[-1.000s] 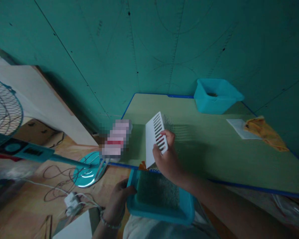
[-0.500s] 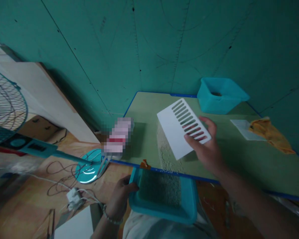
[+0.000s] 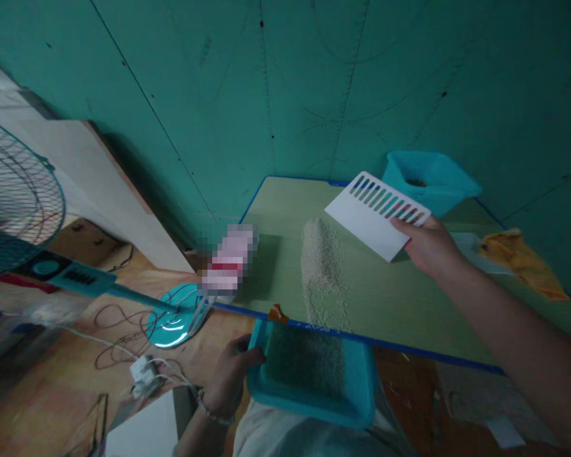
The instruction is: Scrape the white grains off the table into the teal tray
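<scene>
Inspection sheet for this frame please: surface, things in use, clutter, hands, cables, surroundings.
Surface: pale green table with blue edging; grains heaped on it, thinning toward the near edge.
Things in use: white slotted scraper over the table; blue tray at near edge, grains inside.
Clutter: blue bin, orange cloth, pixelated pink object on the table.
Hands: left hand on the tray's left rim; right hand holding the scraper.
Cables: white cables loose on the floor, near a plug block.
Surroundings: green wall behind, fan at left.
</scene>
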Available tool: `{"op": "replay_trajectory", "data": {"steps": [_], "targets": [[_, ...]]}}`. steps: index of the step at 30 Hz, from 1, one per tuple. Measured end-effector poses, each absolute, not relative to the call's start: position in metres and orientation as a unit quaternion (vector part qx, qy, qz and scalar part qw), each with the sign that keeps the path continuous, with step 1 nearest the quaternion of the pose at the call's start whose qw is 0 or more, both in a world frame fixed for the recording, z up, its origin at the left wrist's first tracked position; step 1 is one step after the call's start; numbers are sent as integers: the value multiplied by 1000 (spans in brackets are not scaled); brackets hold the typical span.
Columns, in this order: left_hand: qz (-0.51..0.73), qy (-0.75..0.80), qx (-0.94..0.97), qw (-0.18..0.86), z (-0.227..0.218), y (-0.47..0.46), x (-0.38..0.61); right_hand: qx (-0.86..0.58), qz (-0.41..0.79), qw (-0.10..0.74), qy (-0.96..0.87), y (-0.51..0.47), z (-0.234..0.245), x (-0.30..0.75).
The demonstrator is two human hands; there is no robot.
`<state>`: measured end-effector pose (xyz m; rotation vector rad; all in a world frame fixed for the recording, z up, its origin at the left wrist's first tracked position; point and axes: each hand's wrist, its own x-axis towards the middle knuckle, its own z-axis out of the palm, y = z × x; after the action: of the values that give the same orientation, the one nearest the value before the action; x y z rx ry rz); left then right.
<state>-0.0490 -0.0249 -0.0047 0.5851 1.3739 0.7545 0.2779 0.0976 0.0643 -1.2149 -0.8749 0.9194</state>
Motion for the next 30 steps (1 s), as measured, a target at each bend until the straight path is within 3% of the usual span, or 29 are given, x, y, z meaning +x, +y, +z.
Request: {"op": "replay_trajectory", "data": {"steps": [6, 16, 30], "targets": [[351, 607, 260, 664, -5, -29, -49, -527, 438, 618, -385, 117, 65, 274], [345, 612, 242, 669, -4, -29, -49, -557, 534, 494, -402, 78, 67, 253], [347, 615, 241, 666, 2, -29, -47, -570, 576, 442, -385, 53, 71, 243]]}}
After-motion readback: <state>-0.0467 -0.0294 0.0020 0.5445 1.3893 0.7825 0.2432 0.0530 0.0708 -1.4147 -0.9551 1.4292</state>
